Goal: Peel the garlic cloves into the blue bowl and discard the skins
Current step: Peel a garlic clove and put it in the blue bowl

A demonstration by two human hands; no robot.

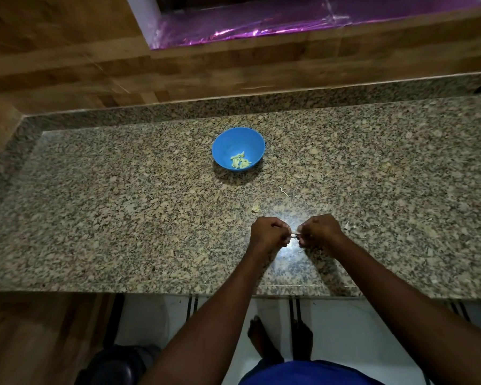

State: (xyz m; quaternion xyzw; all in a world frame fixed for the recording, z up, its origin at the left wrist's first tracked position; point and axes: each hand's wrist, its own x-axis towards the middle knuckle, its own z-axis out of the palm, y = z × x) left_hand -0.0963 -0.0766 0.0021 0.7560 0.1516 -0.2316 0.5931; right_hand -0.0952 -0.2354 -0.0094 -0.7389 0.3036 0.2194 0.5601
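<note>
A blue bowl (238,140) stands on the granite counter (122,218), with several peeled pale garlic cloves (240,160) lying in its bottom. Nearer to me, my left hand (268,232) and my right hand (321,229) meet above the counter's front part. Both pinch a small pale garlic clove (294,233) between their fingertips. Most of the clove is hidden by the fingers. The bowl sits well beyond the hands, slightly to their left.
Bits of garlic skin lie on the counter: one scrap (256,208) just beyond my left hand, a thin strip (283,190) farther out, another piece (346,225) right of my right hand. A wooden wall and a purple-lit window ledge (247,26) rise behind.
</note>
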